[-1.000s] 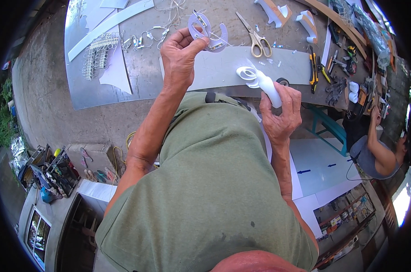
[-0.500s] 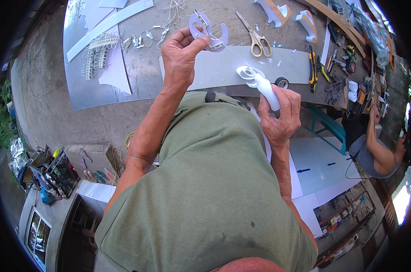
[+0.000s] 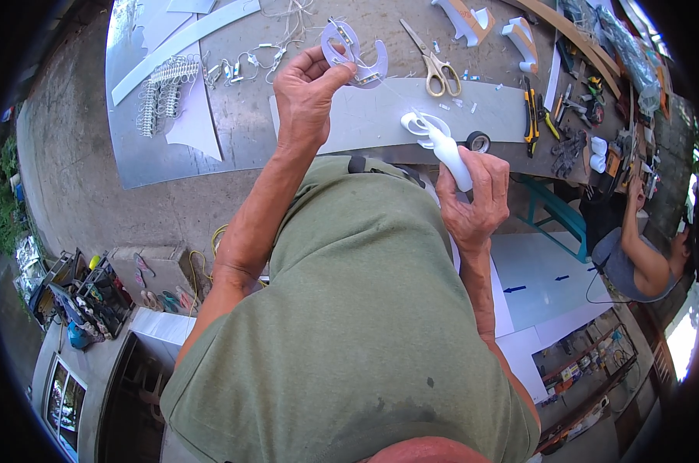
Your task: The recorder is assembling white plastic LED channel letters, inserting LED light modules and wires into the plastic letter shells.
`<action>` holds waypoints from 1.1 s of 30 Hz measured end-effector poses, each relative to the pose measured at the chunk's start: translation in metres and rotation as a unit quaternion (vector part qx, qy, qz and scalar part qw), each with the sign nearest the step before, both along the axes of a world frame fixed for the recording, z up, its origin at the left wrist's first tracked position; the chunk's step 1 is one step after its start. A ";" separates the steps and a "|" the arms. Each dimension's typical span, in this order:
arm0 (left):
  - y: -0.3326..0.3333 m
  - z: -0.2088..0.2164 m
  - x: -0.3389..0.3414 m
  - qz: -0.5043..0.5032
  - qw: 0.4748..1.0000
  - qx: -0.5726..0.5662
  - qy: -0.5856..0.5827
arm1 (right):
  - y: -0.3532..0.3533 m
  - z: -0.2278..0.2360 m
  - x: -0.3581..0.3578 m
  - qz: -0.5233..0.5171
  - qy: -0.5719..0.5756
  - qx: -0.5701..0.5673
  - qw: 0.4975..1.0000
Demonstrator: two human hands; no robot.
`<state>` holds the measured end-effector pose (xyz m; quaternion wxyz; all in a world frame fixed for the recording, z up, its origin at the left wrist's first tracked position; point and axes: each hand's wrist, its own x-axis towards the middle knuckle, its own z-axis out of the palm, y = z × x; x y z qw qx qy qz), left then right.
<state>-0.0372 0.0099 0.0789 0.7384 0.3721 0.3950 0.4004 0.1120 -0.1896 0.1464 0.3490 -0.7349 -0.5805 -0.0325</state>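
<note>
Pale lilac plastic, cut to a curved horseshoe shape with small metal clips, is pinched between the thumb and fingers of your left hand, raised over the grey counter at about 12 o'clock. Your right hand is clenched around the handle of a white plastic tool with a looped head, at roughly 2 o'clock, its head over a long white sheet strip. Yellow-handled scissors lie beyond at 1 o'clock; a black tape roll sits just beside the tool. Another person sits at 3 o'clock.
</note>
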 end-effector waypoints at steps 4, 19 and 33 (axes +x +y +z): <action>0.000 -0.001 0.000 0.000 1.000 0.000 -0.001 | 0.000 0.001 0.000 0.000 -0.002 -0.001 1.000; 0.000 -0.002 -0.001 0.000 1.000 0.002 0.003 | -0.003 0.003 -0.001 0.002 0.003 -0.008 1.000; -0.001 -0.002 -0.002 -0.022 1.000 -0.005 0.014 | -0.005 -0.059 0.061 -0.140 0.573 0.123 0.798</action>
